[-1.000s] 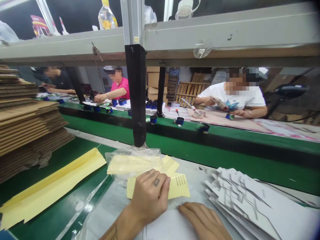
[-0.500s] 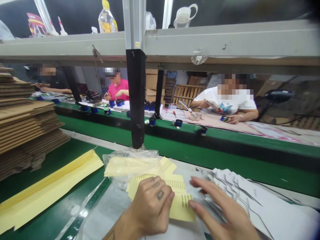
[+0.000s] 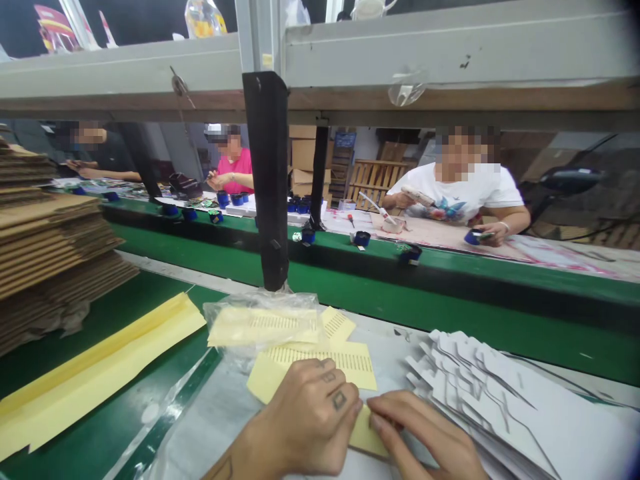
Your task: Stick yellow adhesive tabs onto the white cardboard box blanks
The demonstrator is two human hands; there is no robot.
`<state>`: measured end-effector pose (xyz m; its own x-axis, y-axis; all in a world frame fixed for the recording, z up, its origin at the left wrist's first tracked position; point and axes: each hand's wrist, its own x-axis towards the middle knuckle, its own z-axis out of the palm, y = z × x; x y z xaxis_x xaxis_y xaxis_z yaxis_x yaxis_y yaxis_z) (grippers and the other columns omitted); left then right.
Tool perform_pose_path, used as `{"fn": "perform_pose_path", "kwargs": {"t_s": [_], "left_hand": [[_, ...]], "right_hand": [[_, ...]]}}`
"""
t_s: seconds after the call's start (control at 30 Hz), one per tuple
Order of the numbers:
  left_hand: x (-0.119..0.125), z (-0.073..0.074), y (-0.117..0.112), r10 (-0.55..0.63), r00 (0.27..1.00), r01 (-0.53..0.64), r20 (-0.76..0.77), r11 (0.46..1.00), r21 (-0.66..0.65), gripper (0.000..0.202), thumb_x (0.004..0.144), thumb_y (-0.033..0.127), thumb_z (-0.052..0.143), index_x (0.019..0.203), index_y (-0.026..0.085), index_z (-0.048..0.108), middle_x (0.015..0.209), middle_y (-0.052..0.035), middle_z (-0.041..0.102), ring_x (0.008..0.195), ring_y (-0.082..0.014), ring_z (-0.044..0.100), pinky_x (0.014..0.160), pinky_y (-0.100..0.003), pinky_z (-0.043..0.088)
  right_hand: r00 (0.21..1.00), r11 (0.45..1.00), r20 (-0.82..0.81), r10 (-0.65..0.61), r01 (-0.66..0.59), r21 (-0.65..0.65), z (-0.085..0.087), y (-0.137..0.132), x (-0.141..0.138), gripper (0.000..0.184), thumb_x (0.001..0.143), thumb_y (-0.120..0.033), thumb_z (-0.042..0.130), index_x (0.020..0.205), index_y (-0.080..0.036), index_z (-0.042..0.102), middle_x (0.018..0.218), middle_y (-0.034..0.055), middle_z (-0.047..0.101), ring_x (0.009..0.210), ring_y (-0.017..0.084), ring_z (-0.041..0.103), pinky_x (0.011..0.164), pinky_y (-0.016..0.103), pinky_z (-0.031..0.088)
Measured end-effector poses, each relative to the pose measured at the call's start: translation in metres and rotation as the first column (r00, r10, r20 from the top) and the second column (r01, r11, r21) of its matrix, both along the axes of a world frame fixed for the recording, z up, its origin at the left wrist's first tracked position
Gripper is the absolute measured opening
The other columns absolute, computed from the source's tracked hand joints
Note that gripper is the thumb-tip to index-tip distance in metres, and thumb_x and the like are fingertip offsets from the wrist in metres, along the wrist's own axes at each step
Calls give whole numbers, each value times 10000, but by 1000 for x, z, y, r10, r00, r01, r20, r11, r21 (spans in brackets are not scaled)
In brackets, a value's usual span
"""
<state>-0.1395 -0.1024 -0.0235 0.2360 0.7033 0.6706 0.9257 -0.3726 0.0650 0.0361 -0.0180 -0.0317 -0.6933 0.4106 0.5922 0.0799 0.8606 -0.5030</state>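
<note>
My left hand [image 3: 313,417] is closed in a loose fist, with a small yellow label sheet [image 3: 367,437] held under its thumb and fingers. The thumb and forefinger of my right hand [image 3: 430,433] pinch together at the far edge of that same sheet; what lies exactly between the fingertips is hidden. Just beyond my left hand lies another yellow sheet [image 3: 345,357] with a row of dark printed marks. Behind it, a clear plastic bag [image 3: 270,303] covers more yellow sheets, and a marked piece [image 3: 337,325] sticks out beside it.
White folded card pieces [image 3: 530,393] are stacked at the right. On the left are a long folded yellow sheet [image 3: 105,373] and piled flat cardboard [image 3: 50,253]. A black-wrapped post [image 3: 267,187] rises ahead. Across the green belt [image 3: 340,267], with blue round parts, sit several co-workers.
My right hand has moved left and its spread fingers have closed at the sheet my left hand holds. Across the belt, a co-worker's hand has lifted a blue part. The view has tilted down slightly.
</note>
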Motion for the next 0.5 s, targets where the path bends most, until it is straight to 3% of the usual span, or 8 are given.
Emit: {"fn": "perform_pose_path", "kwargs": {"t_s": [0.13, 0.3, 0.4, 0.5], "left_hand": [[1, -3, 1, 4, 1000, -4, -13, 1000, -11, 185, 822, 106, 478, 658, 174, 529, 583, -20, 512, 546, -174, 451, 507, -344, 364], [1, -4, 0, 4, 1000, -4, -16, 1000, -5, 157, 800, 102, 486, 668, 178, 525, 586, -20, 526, 539, -176, 463, 487, -344, 345], [0, -4, 0, 12, 1000, -12, -18, 1000, -2, 160, 809, 104, 476, 678, 179, 526, 590, -22, 534, 540, -179, 474, 481, -342, 337], [-4, -3, 0, 64, 998, -64, -5, 998, 26, 191, 837, 112, 451, 673, 185, 518, 590, -26, 534, 545, -182, 484, 498, -335, 350]], "right_hand": [[1000, 981, -15, -4, 7, 195, -5, 1, 2, 166, 879, -99, 559, 996, -194, 628, 899, 70, 689, 791, 158, 689, 704, 223, 570], [997, 915, -53, -47, 65, 398, -7, 1, 2, 202, 824, -67, 601, 968, -192, 667, 946, 106, 707, 834, 203, 702, 731, 291, 579], [994, 917, -92, -58, 89, 389, -8, -5, 0, 222, 820, -65, 591, 975, -210, 654, 931, 92, 721, 831, 213, 709, 727, 310, 582], [982, 946, -163, -95, 140, 291, -7, -13, 0, 205, 836, -67, 571, 949, -229, 626, 982, 97, 712, 900, 239, 702, 764, 346, 571]]}}
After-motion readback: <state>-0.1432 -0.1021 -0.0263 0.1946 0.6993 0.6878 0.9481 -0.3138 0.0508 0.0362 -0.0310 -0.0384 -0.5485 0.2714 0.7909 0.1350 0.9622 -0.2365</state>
